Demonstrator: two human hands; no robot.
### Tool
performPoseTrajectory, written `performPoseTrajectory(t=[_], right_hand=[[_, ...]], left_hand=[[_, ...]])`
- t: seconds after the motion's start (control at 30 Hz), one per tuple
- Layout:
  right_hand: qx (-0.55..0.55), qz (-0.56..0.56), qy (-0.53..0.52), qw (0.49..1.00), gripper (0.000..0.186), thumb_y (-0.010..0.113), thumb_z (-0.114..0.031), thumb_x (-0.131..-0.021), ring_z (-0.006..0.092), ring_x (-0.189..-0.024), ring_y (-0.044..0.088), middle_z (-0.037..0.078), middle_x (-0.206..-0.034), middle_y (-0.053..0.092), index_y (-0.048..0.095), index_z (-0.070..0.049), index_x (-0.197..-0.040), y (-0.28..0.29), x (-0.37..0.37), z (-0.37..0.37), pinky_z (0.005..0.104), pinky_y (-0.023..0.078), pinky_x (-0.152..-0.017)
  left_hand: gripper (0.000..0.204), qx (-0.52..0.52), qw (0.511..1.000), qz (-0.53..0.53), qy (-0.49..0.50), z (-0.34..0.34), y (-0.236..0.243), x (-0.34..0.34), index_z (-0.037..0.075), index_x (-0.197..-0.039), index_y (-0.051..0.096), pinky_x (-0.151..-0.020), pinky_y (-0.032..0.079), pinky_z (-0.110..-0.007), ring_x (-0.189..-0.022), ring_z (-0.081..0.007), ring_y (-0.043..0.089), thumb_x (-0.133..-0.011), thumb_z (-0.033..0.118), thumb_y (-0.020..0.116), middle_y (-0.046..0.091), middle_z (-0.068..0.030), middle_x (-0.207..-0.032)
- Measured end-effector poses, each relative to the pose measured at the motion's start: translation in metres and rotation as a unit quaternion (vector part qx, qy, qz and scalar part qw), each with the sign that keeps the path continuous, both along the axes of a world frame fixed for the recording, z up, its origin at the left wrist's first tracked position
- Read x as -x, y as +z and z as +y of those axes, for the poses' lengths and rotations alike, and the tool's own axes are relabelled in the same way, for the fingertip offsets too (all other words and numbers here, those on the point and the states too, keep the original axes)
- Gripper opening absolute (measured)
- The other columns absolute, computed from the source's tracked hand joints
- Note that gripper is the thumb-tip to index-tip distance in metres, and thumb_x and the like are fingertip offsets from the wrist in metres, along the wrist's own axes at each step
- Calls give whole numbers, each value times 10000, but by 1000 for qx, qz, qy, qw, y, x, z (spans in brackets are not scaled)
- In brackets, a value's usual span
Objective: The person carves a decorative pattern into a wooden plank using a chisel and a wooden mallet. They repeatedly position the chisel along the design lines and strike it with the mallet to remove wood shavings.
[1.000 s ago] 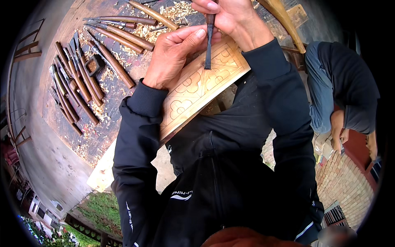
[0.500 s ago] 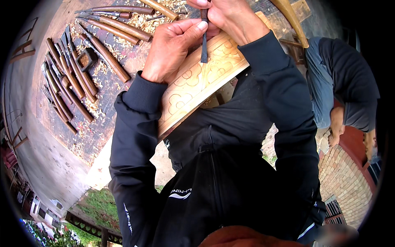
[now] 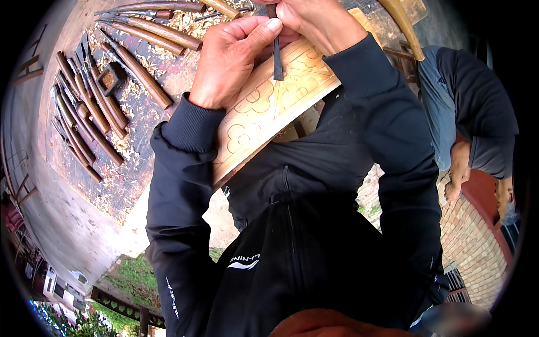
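A pale wooden board (image 3: 250, 126) with carved flower outlines lies slanted across the front edge of the workbench (image 3: 182, 70). Over it, a chisel (image 3: 278, 60) with a dark flat blade and brown handle points down toward me, its tip above or on the carving; contact cannot be told. My left hand (image 3: 231, 59) is closed, thumb and fingers pinching the blade's upper part. Higher up, my right hand (image 3: 317, 22) wraps round the handle, partly cut off by the frame's top edge. Its wrist rests close over the board's far right part.
Several wooden-handled carving tools (image 3: 92, 106) lie on the bench's left side, with more (image 3: 151, 31) behind. Among them sits a small dark square-rimmed dish (image 3: 112, 78). Wood shavings (image 3: 132, 143) are scattered around. On the right, another person (image 3: 471, 106) bends near a curved wooden piece (image 3: 405, 27).
The whole scene has shifted slightly up and left in view. Both hands keep their grip on the chisel, and its tip shows a little higher in the picture.
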State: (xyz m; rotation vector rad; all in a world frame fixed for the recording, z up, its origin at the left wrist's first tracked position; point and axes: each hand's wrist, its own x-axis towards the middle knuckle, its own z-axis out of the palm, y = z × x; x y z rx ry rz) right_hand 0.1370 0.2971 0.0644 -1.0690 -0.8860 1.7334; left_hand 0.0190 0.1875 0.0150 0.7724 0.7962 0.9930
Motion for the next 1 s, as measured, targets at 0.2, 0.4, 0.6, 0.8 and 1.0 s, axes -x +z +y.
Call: performPoseTrajectory(t=[0.2,0.4,0.6,0.8,1.0], right_hand=[[19,6,25,999,600,558,-692,-1075,112,-471,413,58,-690,548,548,-119,-898,-7,-1,4,251,263,-397],[26,24,49,998,570,564,-656,-1088,102,-454,377,59,-685,540,547,-115,-910,-14,0,3,259,248,-392],[45,8,28,999,552,567,-641,-1092,101,-450,368,58,-682,543,541,-126,-893,-20,3,3,259,240,-391],[69,8,37,997,590,561,-694,-1071,91,-442,356,49,-683,538,526,-141,-871,-15,-1,-10,252,229,-391],[24,31,45,998,611,568,-702,-1066,93,-444,362,48,-692,538,541,-110,-914,7,-6,-5,245,253,-389]], left_hand=[[299,-15,1000,12,4,1,-3,0,-36,-1211,744,-985,619,-314,-1080,-174,767,-1136,233,639,797,-116,-1136],[284,-42,999,17,0,1,-4,1,-39,-1169,758,-960,597,-279,-1014,-120,744,-1142,213,631,791,-71,-1080],[275,-41,999,19,0,-1,-9,1,-33,-1148,753,-949,582,-270,-1006,-105,725,-1144,210,626,775,-49,-1069],[268,-96,991,89,-21,-3,-5,4,-33,-1132,758,-884,556,-245,-930,-69,674,-1142,204,633,762,-19,-1028],[290,-99,994,36,13,-2,-8,-4,-29,-1040,757,-863,537,-236,-912,-54,646,-1140,216,638,743,-2,-986]])
